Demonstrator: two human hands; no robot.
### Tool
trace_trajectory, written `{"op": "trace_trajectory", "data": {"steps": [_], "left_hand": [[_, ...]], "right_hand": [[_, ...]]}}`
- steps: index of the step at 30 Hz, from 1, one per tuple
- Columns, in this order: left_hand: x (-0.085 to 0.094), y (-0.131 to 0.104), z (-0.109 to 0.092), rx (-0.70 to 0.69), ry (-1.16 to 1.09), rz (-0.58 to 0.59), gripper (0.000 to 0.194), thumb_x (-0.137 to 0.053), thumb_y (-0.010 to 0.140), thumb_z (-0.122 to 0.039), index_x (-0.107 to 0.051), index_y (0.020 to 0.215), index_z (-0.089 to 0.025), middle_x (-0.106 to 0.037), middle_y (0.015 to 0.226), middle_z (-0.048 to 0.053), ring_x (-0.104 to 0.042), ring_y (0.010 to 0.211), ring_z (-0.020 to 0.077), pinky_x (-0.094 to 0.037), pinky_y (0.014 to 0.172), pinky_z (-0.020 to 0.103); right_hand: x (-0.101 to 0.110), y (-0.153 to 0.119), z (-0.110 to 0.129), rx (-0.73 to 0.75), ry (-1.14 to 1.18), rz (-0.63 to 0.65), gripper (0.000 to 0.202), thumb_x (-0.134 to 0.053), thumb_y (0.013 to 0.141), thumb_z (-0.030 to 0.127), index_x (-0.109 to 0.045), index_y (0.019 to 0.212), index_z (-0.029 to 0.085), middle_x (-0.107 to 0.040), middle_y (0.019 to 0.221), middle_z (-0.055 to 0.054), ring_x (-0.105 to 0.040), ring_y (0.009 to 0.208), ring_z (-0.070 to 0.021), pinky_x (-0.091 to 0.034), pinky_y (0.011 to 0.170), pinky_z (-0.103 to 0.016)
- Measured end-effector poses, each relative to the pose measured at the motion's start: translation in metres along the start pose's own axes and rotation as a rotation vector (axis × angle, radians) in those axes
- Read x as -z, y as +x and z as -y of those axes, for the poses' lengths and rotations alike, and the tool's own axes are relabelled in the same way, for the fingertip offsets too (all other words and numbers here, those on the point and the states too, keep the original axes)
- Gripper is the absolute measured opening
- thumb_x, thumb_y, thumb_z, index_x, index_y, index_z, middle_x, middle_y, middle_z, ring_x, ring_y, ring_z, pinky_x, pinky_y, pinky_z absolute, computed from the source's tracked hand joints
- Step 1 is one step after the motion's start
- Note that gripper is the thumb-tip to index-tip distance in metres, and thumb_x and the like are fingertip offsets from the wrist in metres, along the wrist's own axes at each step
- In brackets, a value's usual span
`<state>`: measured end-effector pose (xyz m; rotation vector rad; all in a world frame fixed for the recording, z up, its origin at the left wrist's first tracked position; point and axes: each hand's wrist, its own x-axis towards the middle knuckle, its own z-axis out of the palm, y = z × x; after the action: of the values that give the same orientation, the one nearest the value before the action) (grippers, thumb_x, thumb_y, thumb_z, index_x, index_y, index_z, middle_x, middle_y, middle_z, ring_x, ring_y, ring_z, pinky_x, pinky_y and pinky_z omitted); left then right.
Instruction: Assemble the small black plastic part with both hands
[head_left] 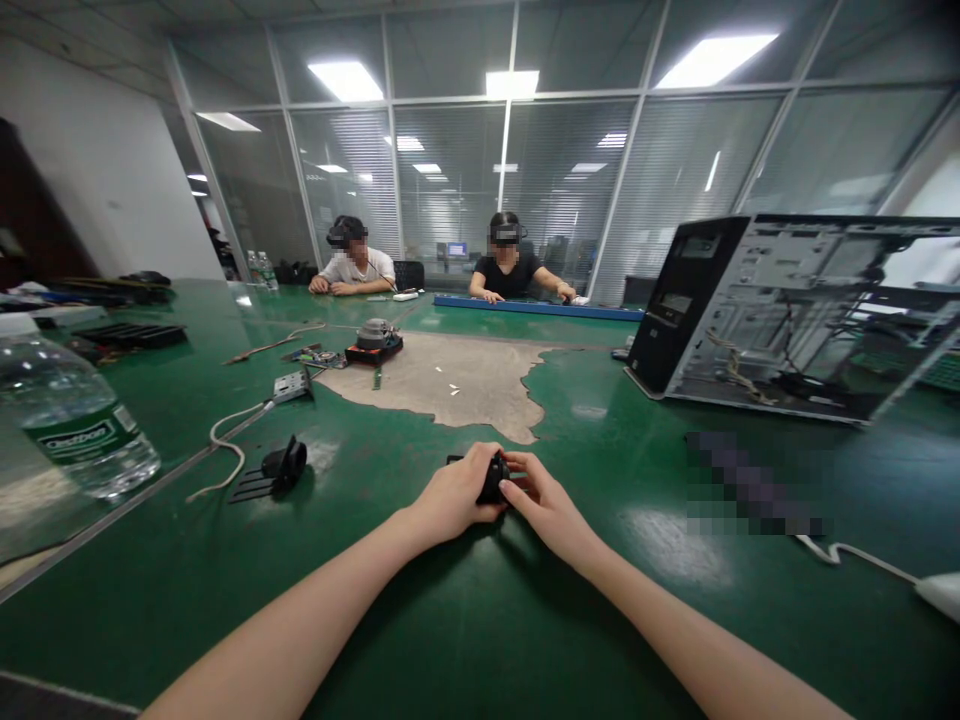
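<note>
There are two near hands [454,490] [546,500], two co-workers [370,268] [512,272] and one computer case [679,300].

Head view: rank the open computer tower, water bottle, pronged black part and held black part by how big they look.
1. Open computer tower
2. Water bottle
3. Pronged black part
Not ranked: held black part; the left hand partly covers it, so its full size is unsure.
</note>
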<state>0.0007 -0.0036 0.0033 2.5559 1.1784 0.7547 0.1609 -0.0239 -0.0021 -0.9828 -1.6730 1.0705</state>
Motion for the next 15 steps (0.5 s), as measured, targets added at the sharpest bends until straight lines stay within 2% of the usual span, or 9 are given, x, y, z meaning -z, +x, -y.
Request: {"op": "trace_trajectory", "data": {"steps": [7,11,15], "left_hand": [[0.0002,0.0001,0.0,0.001,0.001,0.006,0.06,-0.062,0.065,-0.025,-0.029,0.115,-0.023,-0.044,0.114,0.006,-0.056,0.087,0.0218,-0.046,0.071,0.033],[0.0001,0.0007,-0.0004,0.01,-0.008,0.0,0.06,-0.062,0.065,-0.026,-0.029,0.116,-0.023,-0.044,0.115,0.007,-0.057,0.087,0.0213,-0.045,0.072,0.033],[-0.001,0.0004,0.0005,0.005,-0.002,-0.001,0.062,-0.063,0.064,-0.025,-0.028,0.116,-0.023,-0.045,0.114,0.006,-0.056,0.089,0.0225,-0.046,0.074,0.034]], "right_hand": [[0.0013,-0.0016,-0.0002,0.042,0.092,0.023,0.018,-0.053,0.077,0.025,-0.045,0.093,0.022,-0.051,0.097,-0.002,-0.053,0.097,-0.0159,-0.046,0.08,-0.03],[0.0006,-0.0012,-0.0023,0.03,0.081,0.017,0.019,-0.051,0.078,0.027,-0.044,0.095,0.022,-0.051,0.097,-0.002,-0.056,0.09,-0.0149,-0.047,0.078,-0.031],[0.0009,0.0009,-0.0028,0.0,0.006,-0.03,0.028,-0.052,0.076,0.03,-0.044,0.101,0.021,-0.052,0.101,-0.005,-0.055,0.091,-0.0167,-0.047,0.078,-0.034]]}}
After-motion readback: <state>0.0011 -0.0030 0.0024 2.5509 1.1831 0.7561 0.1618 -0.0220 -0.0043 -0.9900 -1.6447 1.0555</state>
